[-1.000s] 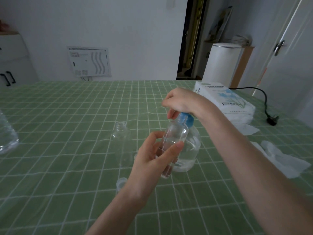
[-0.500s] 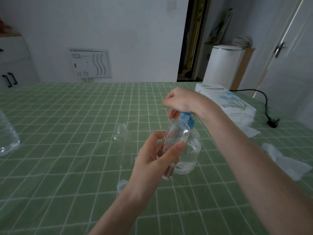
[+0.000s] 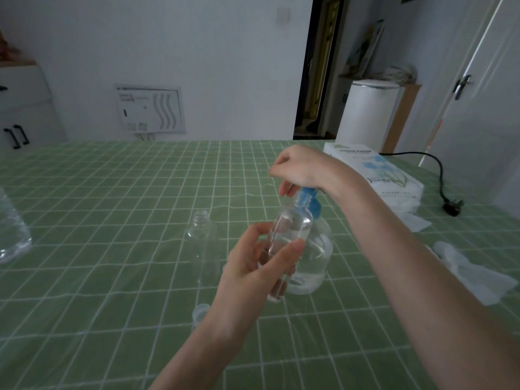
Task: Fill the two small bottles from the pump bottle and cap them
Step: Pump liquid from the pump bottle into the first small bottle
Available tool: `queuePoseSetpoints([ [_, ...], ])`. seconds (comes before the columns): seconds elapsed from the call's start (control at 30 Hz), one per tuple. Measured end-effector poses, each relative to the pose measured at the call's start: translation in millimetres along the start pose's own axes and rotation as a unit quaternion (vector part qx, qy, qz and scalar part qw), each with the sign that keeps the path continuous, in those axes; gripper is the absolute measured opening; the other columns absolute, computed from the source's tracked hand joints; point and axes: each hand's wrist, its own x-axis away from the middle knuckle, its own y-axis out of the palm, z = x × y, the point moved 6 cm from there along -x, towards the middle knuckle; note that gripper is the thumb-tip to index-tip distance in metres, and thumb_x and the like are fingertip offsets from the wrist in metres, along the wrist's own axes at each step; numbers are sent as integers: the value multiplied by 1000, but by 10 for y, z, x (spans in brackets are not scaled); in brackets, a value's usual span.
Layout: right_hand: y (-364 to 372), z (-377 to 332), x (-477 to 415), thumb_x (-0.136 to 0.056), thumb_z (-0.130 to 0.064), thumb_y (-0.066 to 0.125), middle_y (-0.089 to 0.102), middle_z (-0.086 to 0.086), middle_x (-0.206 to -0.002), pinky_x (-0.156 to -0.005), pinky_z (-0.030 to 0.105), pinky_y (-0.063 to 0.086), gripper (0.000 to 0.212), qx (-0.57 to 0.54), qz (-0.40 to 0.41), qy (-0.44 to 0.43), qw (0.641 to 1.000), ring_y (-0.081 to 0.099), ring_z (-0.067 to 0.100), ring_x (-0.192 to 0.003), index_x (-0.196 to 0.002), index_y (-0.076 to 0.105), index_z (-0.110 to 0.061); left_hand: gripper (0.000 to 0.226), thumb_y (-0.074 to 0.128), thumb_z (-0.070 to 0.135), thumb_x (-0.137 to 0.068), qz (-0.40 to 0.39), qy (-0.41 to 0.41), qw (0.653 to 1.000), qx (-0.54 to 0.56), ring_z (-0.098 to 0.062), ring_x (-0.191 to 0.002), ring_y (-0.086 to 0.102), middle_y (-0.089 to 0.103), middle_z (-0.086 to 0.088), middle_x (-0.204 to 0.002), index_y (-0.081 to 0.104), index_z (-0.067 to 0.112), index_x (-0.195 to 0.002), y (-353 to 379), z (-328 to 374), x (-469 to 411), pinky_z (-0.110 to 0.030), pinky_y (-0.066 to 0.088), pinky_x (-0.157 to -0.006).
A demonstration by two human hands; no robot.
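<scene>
Dim, cool, flat light, soft focus, wide-angle bending at edges

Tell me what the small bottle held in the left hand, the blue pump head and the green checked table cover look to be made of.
Small clear bottle: glossy transparent plastic or glass, fingers show through; which, unclear.
Blue pump head: opaque moulded plastic, apparently, slight sheen.
Green checked table cover: probably smooth wipeable plastic sheet, with soft sheen and ripples.

Left grip, right grip, both curled.
</scene>
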Motion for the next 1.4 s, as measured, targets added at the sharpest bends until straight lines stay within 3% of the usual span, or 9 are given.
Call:
queuePoseSetpoints([
  [0.1, 32, 1, -8, -95, -27, 49, 73, 13, -97, -95, 39, 49, 36, -1, -18, 3, 1000, 69, 28, -96, -116, 62, -1, 29, 65, 40, -72, -1, 2, 1000, 2, -15, -64, 55, 67, -10, -81, 62, 25, -97, 6, -12, -1, -18, 43, -50],
  [0.3, 83, 32, -19, -95, -27, 48, 71, 16, -102, -98, 43, 47, 36, 5, -29, 11, 1000, 68, 30, -99, -116, 62, -1, 27, 65, 40, -72, 4, 2, 1000, -3, -15, -63, 55, 65, -2, -73, 63, 26, -95, 10, -34, -2, -18, 43, -50],
  [0.73, 9, 10, 7, -95, -25, 49, 73, 13, -96, -88, 36, 50, 38, -8, -1, 3, 1000, 69, 30, -99, -121, 59, 0, 29, 65, 37, -72, -2, 0, 1000, 15, -19, -63, 51, 64, -5, -76, 62, 22, -97, 44, -2, -3, -18, 43, -49],
  [1.23, 120, 44, 23, -96, -27, 48, 68, 16, -108, -99, 43, 46, 36, 17, -26, 21, 999, 66, 29, -101, -119, 59, -2, 22, 66, 40, -70, 2, -8, 1000, 13, -15, -65, 56, 66, 0, -74, 64, 29, -89, 17, -50, 16, -16, 44, -50],
  [1.4, 47, 12, 35, -95, -26, 49, 72, 14, -102, -89, 36, 50, 35, 23, -17, 15, 999, 68, 29, -99, -118, 60, -2, 27, 66, 42, -71, -1, -5, 1000, 7, -15, -67, 58, 69, -6, -81, 63, 29, -94, 18, -48, 5, -17, 45, -52],
])
